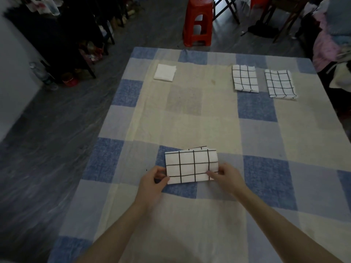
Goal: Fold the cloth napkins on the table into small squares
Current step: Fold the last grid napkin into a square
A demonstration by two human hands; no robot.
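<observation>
Cotton, white with black grid lines: one grid napkin [191,166], folded to a wide rectangle, lying on the near middle of the checked tablecloth [266,133]. Left hand [152,182] pinches its near left corner; right hand [227,177] pinches its near right corner, thumb on top. A stray layer peeps out along the far edge, so the layers are not flush. Risk: lifting from the two near corners alone may let the loose layers slide or fan apart, giving a crooked square; dragging may also rumple the tablecloth beneath. Farther off, left: one plain white napkin [164,72], folded square. Farther off, right: two folded grid napkins [245,78] [280,84], side by side, well apart from the hands. Beyond the table: red plastic stool [198,20].
</observation>
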